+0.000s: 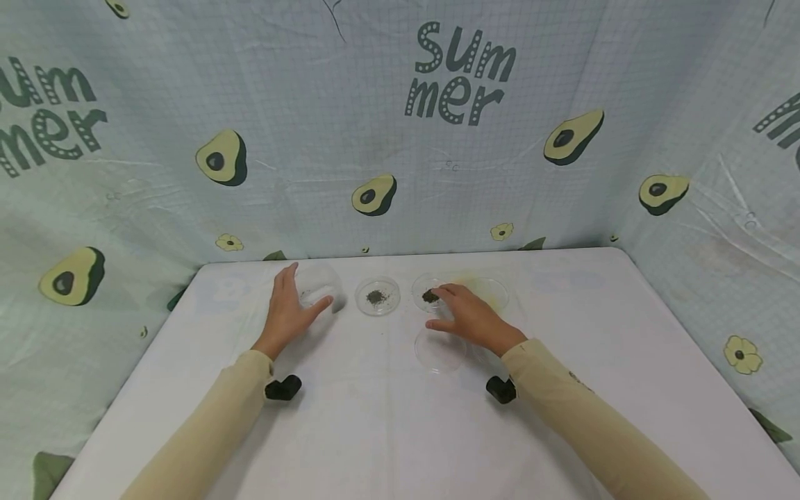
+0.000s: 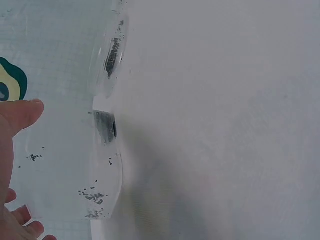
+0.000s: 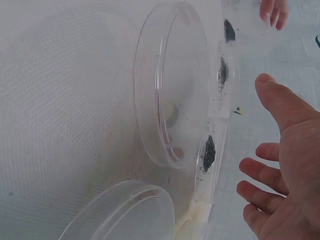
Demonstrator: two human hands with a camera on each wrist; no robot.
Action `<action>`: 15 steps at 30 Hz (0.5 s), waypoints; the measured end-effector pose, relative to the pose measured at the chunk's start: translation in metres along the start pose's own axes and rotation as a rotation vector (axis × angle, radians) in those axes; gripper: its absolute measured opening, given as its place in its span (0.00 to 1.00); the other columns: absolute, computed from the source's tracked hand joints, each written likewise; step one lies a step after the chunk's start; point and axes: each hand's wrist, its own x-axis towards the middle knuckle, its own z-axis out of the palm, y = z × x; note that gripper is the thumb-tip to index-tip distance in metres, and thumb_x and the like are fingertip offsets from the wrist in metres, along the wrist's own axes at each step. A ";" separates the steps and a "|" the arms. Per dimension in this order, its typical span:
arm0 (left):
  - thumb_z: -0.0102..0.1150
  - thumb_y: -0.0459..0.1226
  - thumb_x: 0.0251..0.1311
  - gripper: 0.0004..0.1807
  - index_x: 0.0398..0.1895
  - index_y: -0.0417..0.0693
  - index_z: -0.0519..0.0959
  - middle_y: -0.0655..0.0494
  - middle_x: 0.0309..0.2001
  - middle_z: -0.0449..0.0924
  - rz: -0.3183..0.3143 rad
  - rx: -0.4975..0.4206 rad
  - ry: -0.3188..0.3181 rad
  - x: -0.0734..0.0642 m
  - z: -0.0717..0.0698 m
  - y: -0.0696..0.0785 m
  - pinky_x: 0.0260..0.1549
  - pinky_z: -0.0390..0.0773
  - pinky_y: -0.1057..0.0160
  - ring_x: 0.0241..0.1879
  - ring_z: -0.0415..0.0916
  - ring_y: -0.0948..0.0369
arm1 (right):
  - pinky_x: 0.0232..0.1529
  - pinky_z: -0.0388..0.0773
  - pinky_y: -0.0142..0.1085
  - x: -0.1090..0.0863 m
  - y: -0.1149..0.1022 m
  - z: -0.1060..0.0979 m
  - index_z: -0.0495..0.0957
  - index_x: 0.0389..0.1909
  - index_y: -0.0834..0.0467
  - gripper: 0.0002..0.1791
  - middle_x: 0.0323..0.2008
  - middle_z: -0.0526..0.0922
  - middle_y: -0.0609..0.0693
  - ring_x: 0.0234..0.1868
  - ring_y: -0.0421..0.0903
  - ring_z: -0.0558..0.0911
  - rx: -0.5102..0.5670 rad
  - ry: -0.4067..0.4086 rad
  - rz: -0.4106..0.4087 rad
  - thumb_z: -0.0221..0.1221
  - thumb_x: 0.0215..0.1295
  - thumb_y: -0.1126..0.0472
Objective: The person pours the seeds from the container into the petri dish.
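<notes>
Clear dishes [image 1: 392,303], dark grains [image 1: 376,297] in some; left hand [image 1: 289,312], right hand [image 1: 473,318], fingers [image 3: 262,175] wide

Wears long beige sleeves, a left sleeve [image 1: 206,427] and a right sleeve [image 1: 603,420], fitted down to the wrist. Shows a small dark marking [image 1: 575,377] on the right one, above its cuff. Carries compact, blocky black devices, a left device [image 1: 283,388] and a right device [image 1: 501,390], beside the sleeve ends. Leaves left hand [image 1: 289,309] and right hand [image 1: 473,319] bare.
</notes>
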 end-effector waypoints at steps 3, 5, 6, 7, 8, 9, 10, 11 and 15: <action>0.63 0.52 0.58 0.54 0.76 0.43 0.41 0.38 0.74 0.42 0.016 0.001 0.005 0.000 -0.001 0.003 0.68 0.54 0.36 0.73 0.48 0.39 | 0.69 0.65 0.50 -0.002 -0.001 -0.001 0.63 0.70 0.58 0.43 0.70 0.64 0.60 0.71 0.56 0.64 -0.004 -0.005 0.006 0.63 0.59 0.41; 0.63 0.52 0.58 0.53 0.76 0.44 0.42 0.38 0.75 0.42 0.027 0.000 0.004 0.000 -0.002 0.005 0.68 0.53 0.35 0.72 0.48 0.39 | 0.70 0.65 0.50 -0.002 -0.002 -0.001 0.63 0.70 0.57 0.43 0.70 0.64 0.59 0.72 0.55 0.63 -0.001 -0.007 0.010 0.63 0.59 0.41; 0.63 0.52 0.58 0.53 0.76 0.44 0.42 0.39 0.75 0.42 0.032 -0.002 0.004 0.000 -0.003 0.006 0.68 0.53 0.35 0.72 0.48 0.39 | 0.70 0.64 0.50 -0.003 -0.002 -0.001 0.62 0.71 0.57 0.43 0.70 0.63 0.59 0.72 0.55 0.63 0.003 -0.009 0.015 0.63 0.59 0.41; 0.63 0.52 0.58 0.53 0.76 0.44 0.42 0.39 0.75 0.42 0.038 -0.003 0.004 0.000 -0.003 0.007 0.68 0.53 0.35 0.73 0.47 0.39 | 0.70 0.64 0.50 -0.003 -0.003 -0.001 0.62 0.71 0.57 0.43 0.71 0.63 0.59 0.72 0.55 0.63 0.008 -0.011 0.018 0.63 0.59 0.41; 0.63 0.52 0.58 0.53 0.76 0.44 0.42 0.39 0.75 0.42 0.044 -0.004 0.005 0.000 -0.004 0.009 0.68 0.53 0.35 0.73 0.47 0.39 | 0.70 0.64 0.50 -0.004 -0.003 -0.001 0.62 0.71 0.57 0.43 0.71 0.63 0.59 0.72 0.55 0.63 0.011 -0.012 0.020 0.63 0.59 0.41; 0.63 0.52 0.58 0.52 0.76 0.44 0.43 0.39 0.75 0.42 0.050 -0.004 0.007 0.000 -0.004 0.010 0.68 0.53 0.35 0.73 0.47 0.39 | 0.70 0.64 0.50 -0.004 -0.003 -0.001 0.62 0.71 0.57 0.43 0.71 0.62 0.59 0.72 0.56 0.62 0.016 -0.013 0.022 0.63 0.60 0.42; 0.63 0.52 0.58 0.52 0.76 0.44 0.43 0.39 0.75 0.42 0.057 -0.005 0.010 0.000 -0.004 0.011 0.68 0.53 0.36 0.73 0.48 0.40 | 0.70 0.64 0.51 -0.005 -0.003 -0.001 0.62 0.71 0.56 0.43 0.71 0.62 0.59 0.73 0.56 0.62 0.021 -0.014 0.024 0.64 0.60 0.42; 0.64 0.52 0.58 0.52 0.76 0.44 0.43 0.39 0.74 0.43 0.063 -0.005 0.013 0.000 -0.004 0.012 0.68 0.54 0.36 0.73 0.48 0.40 | 0.70 0.64 0.51 -0.005 -0.003 -0.001 0.61 0.71 0.56 0.43 0.72 0.61 0.59 0.73 0.56 0.62 0.025 -0.015 0.027 0.64 0.59 0.42; 0.64 0.52 0.58 0.52 0.76 0.44 0.44 0.40 0.74 0.44 0.074 0.002 0.017 0.001 -0.004 0.018 0.68 0.55 0.37 0.73 0.49 0.41 | 0.70 0.64 0.51 -0.008 -0.005 -0.001 0.61 0.71 0.56 0.43 0.72 0.61 0.59 0.73 0.56 0.62 0.028 -0.012 0.019 0.64 0.59 0.42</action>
